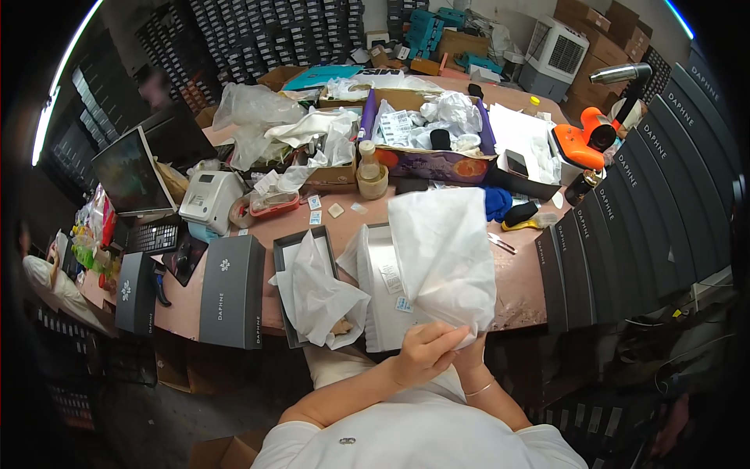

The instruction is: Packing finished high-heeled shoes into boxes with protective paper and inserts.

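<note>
A white tissue-like sheet [444, 254] rises over an open box [383, 270] with a white lining, a printed label and a small packet. My left hand [428, 353] is closed in a pinch on the sheet's near edge. Close against it, my right hand [471, 356] meets the sheet's near right corner, its fingers hidden behind the sheet and the left hand. To the left stands an open dark grey shoe box [294, 332], with crumpled white tissue paper [319, 281] spilling over its rim. Something tan shows in a fold of that paper.
Closed grey shoe boxes [232, 293] line the left front edge, and a tall row [625, 211] leans at right. Behind are a purple carton [430, 166] of white packing, a label printer [211, 200], a monitor [134, 176], an orange tool [580, 144] and tweezers [502, 245].
</note>
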Motion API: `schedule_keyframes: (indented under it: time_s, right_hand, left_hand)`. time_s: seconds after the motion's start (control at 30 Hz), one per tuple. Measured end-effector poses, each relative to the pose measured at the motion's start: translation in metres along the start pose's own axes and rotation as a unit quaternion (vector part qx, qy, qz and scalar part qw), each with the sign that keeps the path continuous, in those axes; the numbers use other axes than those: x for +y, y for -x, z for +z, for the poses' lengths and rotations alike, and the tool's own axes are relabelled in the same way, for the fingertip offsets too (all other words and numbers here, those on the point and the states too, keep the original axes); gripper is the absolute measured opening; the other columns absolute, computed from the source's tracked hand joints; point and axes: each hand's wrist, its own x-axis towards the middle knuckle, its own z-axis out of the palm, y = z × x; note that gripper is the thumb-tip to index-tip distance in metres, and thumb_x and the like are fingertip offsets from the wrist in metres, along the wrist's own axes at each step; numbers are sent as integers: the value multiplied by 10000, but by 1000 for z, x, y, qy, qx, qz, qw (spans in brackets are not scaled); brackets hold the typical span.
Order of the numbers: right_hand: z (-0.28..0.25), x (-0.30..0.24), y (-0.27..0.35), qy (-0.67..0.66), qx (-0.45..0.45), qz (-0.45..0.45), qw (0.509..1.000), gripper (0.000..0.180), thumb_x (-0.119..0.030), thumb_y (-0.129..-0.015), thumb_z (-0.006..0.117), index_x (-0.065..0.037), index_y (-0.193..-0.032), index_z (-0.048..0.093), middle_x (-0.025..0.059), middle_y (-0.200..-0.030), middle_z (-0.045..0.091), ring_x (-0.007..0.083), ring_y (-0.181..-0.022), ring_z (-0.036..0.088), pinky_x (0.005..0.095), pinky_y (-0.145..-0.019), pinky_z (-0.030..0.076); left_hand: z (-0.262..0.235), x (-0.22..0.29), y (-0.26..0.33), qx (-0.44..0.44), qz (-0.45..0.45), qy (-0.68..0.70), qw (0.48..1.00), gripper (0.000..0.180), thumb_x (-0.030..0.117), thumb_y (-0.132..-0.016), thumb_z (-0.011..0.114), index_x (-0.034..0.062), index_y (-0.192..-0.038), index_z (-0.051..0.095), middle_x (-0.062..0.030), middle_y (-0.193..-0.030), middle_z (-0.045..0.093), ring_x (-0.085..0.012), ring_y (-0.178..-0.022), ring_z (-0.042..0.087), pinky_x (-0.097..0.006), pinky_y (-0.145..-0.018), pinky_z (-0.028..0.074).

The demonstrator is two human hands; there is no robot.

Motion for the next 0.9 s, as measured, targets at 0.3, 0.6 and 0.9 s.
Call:
schedule_keyframes:
  time_s: [0.3, 0.6, 0.9]
  right_hand:
    - [-88, 17, -62, 500, -289, 141, 804, 281, -32, -745, 691, 58, -1007, 642, 214, -1037, 643, 371, -952, 623, 391, -829, 500]
    - [151, -37, -26, 165, -637, 24, 753, 405, -87, -780, 668, -21, -1167, 572, 207, -1037, 625, 395, -974, 594, 461, -845, 474]
    - [235, 71, 44, 212, -480, -192, 830, 419, -305, -792, 633, -49, -1124, 620, 205, -1118, 607, 375, -1020, 591, 434, -931, 451]
  left_hand:
    - [-26, 3, 47, 5, -144, -188, 972, 531, 223, -748, 768, 63, -1216, 577, -135, -1216, 497, -313, -1092, 527, -450, -974, 404]
    - [-158, -33, 126, 147, -410, -310, 845, 148, 7, -785, 642, 5, -932, 632, -123, -942, 611, -270, -860, 620, -376, -757, 498]
    - [-143, -13, 165, 228, -393, -212, 865, 346, 119, -849, 676, 1, -1158, 571, -144, -1142, 566, -259, -1064, 566, -337, -901, 465]
